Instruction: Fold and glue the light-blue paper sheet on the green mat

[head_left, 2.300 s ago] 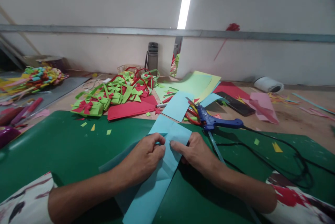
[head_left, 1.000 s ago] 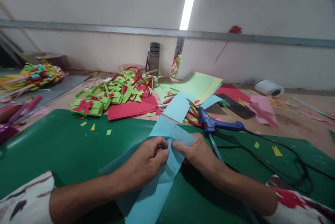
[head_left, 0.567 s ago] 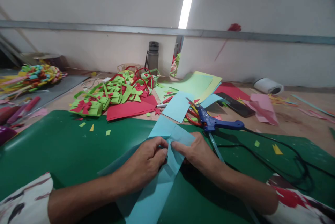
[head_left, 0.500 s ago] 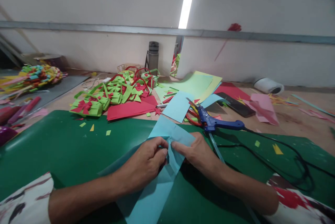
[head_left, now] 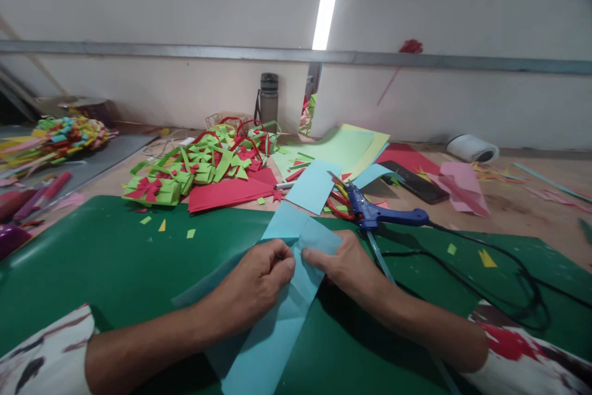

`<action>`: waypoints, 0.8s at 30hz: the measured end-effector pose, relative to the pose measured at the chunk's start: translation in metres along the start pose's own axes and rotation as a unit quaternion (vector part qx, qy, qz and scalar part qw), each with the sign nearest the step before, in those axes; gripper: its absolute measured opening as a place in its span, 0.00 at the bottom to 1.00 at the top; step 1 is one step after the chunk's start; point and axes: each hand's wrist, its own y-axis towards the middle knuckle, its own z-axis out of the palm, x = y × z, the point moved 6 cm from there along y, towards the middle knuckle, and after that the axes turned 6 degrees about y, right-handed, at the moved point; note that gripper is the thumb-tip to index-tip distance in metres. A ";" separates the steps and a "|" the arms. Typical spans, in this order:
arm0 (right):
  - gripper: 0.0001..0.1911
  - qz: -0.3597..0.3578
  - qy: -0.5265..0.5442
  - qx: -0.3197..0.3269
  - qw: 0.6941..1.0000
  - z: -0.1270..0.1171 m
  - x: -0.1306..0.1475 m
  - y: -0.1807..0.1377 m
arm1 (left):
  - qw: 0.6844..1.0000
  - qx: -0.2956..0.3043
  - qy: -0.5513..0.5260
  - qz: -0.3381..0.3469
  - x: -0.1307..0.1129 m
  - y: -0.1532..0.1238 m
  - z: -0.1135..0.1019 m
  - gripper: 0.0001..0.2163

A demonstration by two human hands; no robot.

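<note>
A light blue sheet of paper (head_left: 277,333), creased and partly folded, lies slanted over the green mat (head_left: 115,272). On its left side my left hand (head_left: 263,278) is closed, thumb and forefinger pinching the paper at a fold. My right hand (head_left: 342,262) grips the paper's right edge, thumb on top and the other fingers hidden underneath. Between the two thumbs the paper shows a crumpled crease. Just beyond my right hand rests a blue glue gun (head_left: 370,213), with a glue stick in its back end and a black cord running right.
Green and red paper gift boxes (head_left: 198,167) are heaped at the back left, beside red paper (head_left: 231,193). A small blue sheet (head_left: 314,187), a phone (head_left: 416,182), a bottle (head_left: 269,99) and a white roll (head_left: 472,148) lie or stand farther back. Paper scraps dot the mat.
The raised paper flap between my hands now lies flatter. My left fingertips have closed more tightly at the fold, while my right hand stays almost in place.
</note>
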 end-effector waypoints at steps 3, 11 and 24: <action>0.12 0.009 -0.006 0.000 1.000 -0.001 0.001 -0.001 | 1.000 -0.005 0.016 -0.007 -0.003 0.000 -0.003 0.11; 0.13 0.016 -0.012 0.000 1.000 -0.003 0.003 -0.001 | 0.999 0.023 0.022 -0.036 0.000 -0.002 0.002 0.08; 0.12 0.095 -0.010 0.091 0.991 0.004 -0.003 -0.007 | 0.998 0.015 -0.026 -0.050 0.003 -0.001 0.002 0.02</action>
